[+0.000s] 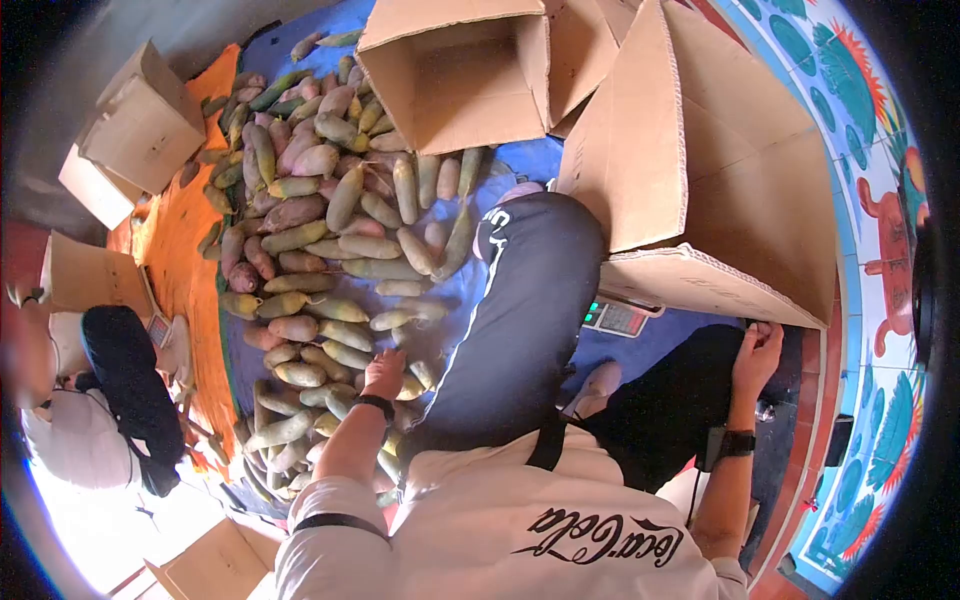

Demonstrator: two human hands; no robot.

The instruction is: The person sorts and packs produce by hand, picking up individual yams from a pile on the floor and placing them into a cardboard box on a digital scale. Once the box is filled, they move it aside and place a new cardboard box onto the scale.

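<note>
Many long green and purplish vegetables (343, 195) lie in a heap on a blue sheet. Over the near right part of the heap is my left hand (384, 374), with a vegetable close to its fingertips; whether it grips one is unclear. My right hand (762, 345) is by my right knee, at the lower flap of a large open cardboard box (750, 170). Its fingers are bent together near the flap's corner, and what they hold is too small to tell. Between my legs stands a scale (615, 318) with a lit green display, partly under the box.
Another open box (470, 80) stands beyond the heap. At the left, a co-worker (75, 430) sits near an orange sheet (180, 290), with stacked boxes (140, 130) further back. A tiled, painted wall (880, 240) runs along the right. One more box (215, 565) is at the lower left.
</note>
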